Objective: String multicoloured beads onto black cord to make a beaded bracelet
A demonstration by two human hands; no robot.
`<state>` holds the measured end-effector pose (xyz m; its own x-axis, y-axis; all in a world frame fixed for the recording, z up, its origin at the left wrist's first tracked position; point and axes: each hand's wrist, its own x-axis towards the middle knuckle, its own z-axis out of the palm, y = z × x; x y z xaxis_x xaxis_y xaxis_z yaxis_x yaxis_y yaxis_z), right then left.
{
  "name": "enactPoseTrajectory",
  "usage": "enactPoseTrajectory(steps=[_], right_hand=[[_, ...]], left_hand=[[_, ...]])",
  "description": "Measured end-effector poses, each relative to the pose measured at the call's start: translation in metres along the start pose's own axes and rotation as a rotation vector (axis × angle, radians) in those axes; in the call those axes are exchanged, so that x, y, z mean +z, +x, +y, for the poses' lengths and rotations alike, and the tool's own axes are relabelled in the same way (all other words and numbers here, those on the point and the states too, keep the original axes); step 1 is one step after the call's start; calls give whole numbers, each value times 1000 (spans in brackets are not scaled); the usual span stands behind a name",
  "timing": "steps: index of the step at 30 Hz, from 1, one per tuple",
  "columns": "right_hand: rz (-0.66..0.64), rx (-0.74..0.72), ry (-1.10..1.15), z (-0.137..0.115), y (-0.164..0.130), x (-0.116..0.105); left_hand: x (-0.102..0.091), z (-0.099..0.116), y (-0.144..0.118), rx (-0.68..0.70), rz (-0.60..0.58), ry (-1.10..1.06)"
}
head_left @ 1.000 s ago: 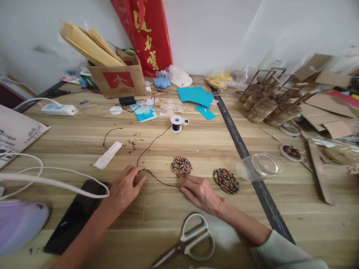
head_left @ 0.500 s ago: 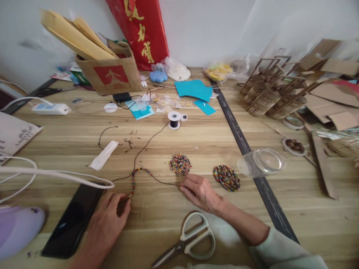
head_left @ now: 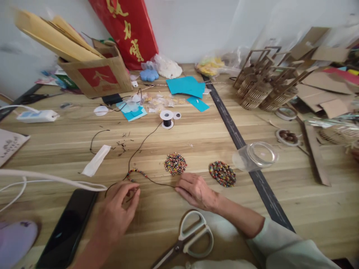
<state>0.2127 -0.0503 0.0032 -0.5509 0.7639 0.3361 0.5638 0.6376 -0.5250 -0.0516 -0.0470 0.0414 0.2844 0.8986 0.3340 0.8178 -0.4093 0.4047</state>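
Cord (head_left: pixel 161 183) strung with beads (head_left: pixel 141 172) on desk (head_left: pixel 202 149).
Right hand (head_left: pixel 196 191) pinches the cord; left hand (head_left: pixel 119 203) curls nearby, grip unclear.

multicoloured beads (head_left: pixel 175 163), black cord (head_left: pixel 161 184), white spool (head_left: pixel 167 117), turquoise sheets (head_left: pixel 185 86), red bag (head_left: pixel 141 22) with gold characters (head_left: pixel 134 50)

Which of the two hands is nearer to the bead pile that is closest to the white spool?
Right. The right hand is just in front of the bead pile, slightly to its right; the left hand is farther away, to the pile's left.
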Motion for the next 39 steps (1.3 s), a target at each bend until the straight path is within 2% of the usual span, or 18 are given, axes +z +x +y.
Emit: enactPoseTrajectory(steps=[4, 7, 10, 13, 18, 22, 28, 34, 39], right_hand=[[8, -57, -49, -1, 1, 1], [33, -56, -35, 0, 0, 3], [45, -12, 6, 2, -1, 3], [58, 56, 94, 3, -2, 2], [169, 193, 313, 2, 1, -2], [309, 276, 455, 3, 4, -4], [292, 284, 484, 6, 10, 1], [315, 249, 462, 7, 11, 6], [347, 274, 463, 6, 9, 7]], left_hand=[[18, 32, 16, 120, -88, -276], [37, 45, 22, 198, -236, -373], [51, 51, 26, 137, -343, -419], [56, 53, 31, 80, -388, -416], [61, 50, 37, 57, -287, -447], [69, 46, 40, -44, -235, -588], [79, 42, 42, -202, -149, -797], [72, 43, 44, -136, -182, -743], [72, 44, 44, -116, -166, -765]])
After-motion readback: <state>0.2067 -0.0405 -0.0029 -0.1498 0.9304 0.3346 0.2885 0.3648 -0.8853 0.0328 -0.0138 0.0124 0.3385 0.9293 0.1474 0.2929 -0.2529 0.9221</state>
